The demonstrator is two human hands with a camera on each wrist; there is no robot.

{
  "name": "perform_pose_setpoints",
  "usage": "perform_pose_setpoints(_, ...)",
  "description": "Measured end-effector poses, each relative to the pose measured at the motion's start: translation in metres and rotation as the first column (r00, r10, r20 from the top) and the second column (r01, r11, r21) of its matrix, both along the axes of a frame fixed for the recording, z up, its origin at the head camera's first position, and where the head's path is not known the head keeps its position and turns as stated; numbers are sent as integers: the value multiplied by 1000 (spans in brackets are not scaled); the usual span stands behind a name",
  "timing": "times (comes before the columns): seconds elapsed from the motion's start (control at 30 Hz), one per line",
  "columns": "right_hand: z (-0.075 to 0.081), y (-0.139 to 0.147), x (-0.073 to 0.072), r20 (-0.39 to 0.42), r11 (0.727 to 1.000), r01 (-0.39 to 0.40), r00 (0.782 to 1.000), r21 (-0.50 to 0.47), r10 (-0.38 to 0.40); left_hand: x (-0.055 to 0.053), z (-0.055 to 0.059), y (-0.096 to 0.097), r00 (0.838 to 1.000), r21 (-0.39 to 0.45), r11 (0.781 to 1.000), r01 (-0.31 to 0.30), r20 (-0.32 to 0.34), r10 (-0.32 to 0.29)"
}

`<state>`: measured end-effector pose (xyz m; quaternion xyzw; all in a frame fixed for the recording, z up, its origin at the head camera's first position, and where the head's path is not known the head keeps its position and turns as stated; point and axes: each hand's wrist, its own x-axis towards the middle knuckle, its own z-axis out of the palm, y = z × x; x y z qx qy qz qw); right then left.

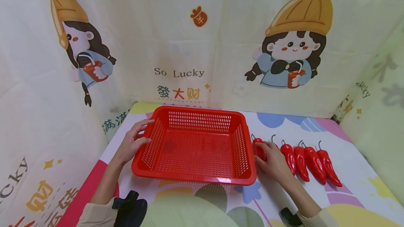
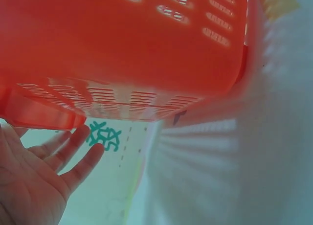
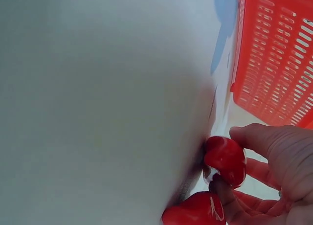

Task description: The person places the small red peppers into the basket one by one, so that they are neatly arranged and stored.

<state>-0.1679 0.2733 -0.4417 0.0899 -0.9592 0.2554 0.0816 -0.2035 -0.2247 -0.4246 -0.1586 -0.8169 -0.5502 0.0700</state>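
A red plastic basket (image 1: pixel 197 151) with slotted walls stands on the table, its inside bare. My left hand (image 1: pixel 134 142) is at its left rim, fingers extended; the left wrist view shows the fingertips right by the red basket wall (image 2: pixel 146 54). To the right of the basket, my right hand (image 1: pixel 274 160) pinches a glossy red chili pepper (image 1: pixel 259 149) between thumb and fingers. The right wrist view shows this chili pepper (image 3: pixel 226 159) from its end, close to the tabletop. A neighbouring chili pepper (image 3: pixel 195 210) lies just beside the fingers.
More red chili peppers (image 1: pixel 315 165) lie in a row to the right, stems pointing away; one is partly hidden behind my right hand. A patterned cloth (image 1: pixel 221 45) with cartoon figures hangs around the back and sides of the printed tabletop (image 1: pixel 353 164).
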Motion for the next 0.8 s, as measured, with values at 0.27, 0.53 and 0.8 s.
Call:
perform_pose_setpoints(0.27,2,-2,-1,23,1000,13,1000,-3,-13,0,-2,4,1000,51,999,14,-18,-13)
perform_pose_setpoints(0.53,1,-3,1,12,999,39,999,-21,-39,0,-4,2,999,53,998,27,-43,-25)
perform_pose_setpoints(0.8,3,-5,2,-42,998,51,998,-33,-53,-2,-6,1,999,52,998,25,-38,-23)
